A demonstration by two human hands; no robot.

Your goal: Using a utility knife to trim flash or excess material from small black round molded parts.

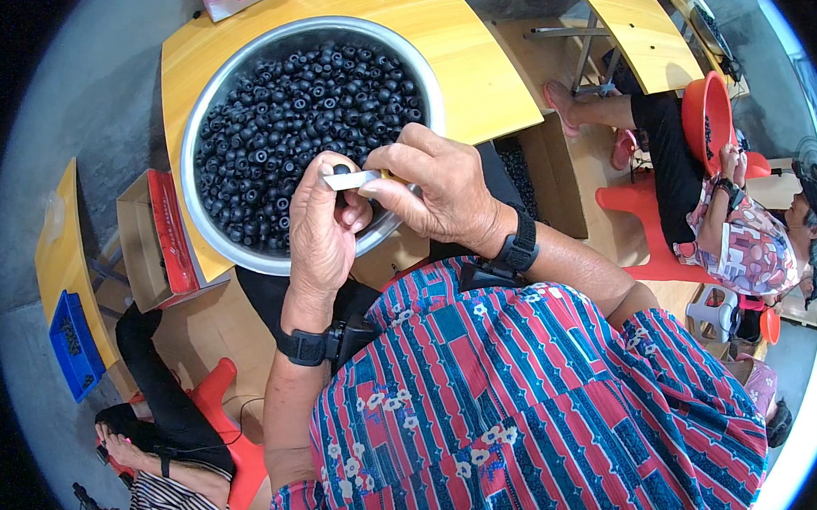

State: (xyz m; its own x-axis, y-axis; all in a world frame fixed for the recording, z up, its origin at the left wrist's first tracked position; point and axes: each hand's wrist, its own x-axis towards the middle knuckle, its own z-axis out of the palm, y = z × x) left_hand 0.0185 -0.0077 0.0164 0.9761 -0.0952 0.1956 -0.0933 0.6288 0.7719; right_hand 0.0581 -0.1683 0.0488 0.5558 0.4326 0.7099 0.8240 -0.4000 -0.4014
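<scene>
A wide metal bowl [429, 78] holds a heap of small black ring-shaped parts [313, 112], each with a hole in its middle. Over its near rim, my left hand [322, 227] pinches one black part [340, 171] between thumb and fingers. My right hand [437, 180] grips a small knife by its yellowish handle, most of which the fingers cover. The short blade [349, 180] lies across the black part, close to my left thumb. Both wrists wear black straps.
The bowl sits on a yellow wooden table [482, 76]. Below right stands a cardboard box [552, 174] with black parts; another box [140, 237] is at left. A blue tray [74, 346] rests by a second table. Co-workers sit at both sides, one holding a red basin [706, 119].
</scene>
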